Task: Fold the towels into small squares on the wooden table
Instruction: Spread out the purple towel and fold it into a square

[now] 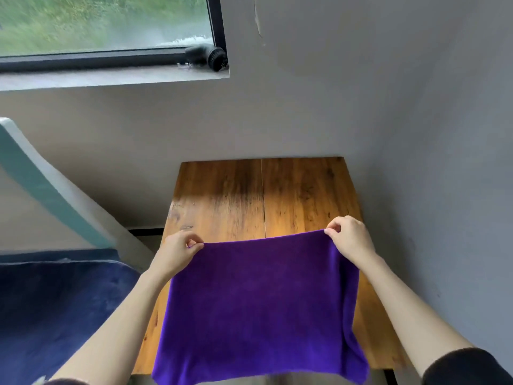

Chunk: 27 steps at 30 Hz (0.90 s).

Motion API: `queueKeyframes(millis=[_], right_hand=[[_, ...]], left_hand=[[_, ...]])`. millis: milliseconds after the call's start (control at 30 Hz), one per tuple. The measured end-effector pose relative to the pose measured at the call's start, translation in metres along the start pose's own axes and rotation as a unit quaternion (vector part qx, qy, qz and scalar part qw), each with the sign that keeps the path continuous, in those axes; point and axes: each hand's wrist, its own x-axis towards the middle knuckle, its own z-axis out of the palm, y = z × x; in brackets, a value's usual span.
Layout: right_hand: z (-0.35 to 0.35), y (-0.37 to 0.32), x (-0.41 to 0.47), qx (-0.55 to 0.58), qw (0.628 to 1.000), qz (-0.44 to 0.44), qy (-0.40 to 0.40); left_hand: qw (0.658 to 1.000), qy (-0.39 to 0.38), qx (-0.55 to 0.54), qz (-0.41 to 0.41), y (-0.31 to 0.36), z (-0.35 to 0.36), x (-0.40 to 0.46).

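A purple towel (258, 307), of soft, short-piled fabric with a matte nap, occupies the lower centre of the frame. It is spread as a roughly rectangular sheet over the near half of the wooden bench (266, 195), and its near edge hangs past the bench's front edge at the bottom of the frame. The far edge of the towel is lifted and drawn taut between the two hands, forming a nearly straight line that rises slightly toward the right.

The left hand (177, 252), left of centre, pinches the far left corner of the towel between thumb and curled fingers (194, 241). The right hand (349, 234), right of centre and a little higher in the frame, pinches the far right corner in the same manner. Both forearms are bare; dark sleeve cuffs show at the lower corners of the frame.

The bench top is made of two warm brown planks with a visible seam down the middle, dark grain streaks and a scuffed patch near its left edge. Its far edge meets a smooth grey wall (361, 93).

In the upper left, a dark-framed window (111, 26) stands above a grey sill, with a black rounded object (206, 56) in its lower right corner. At lower left lies a dark blue plush surface (55, 301), beside a pale teal and white curved piece (33, 176).
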Motion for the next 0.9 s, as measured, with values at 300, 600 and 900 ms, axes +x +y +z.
queueKeyframes(millis=[300,600,900], right_hand=[[0.019,-0.001,0.122,-0.016,1.0,0.017,-0.003],[0.084,-0.008,0.122,-0.007,0.997,0.023,-0.079],[0.209,-0.081,0.061,-0.113,0.965,0.009,-0.235]], left_hand=[[0.999,0.013,0.025,-0.019,0.018,0.02,0.12],[0.997,-0.014,-0.07,-0.026,-0.036,0.061,0.137],[0.983,-0.065,-0.096,-0.143,-0.143,0.092,0.115]])
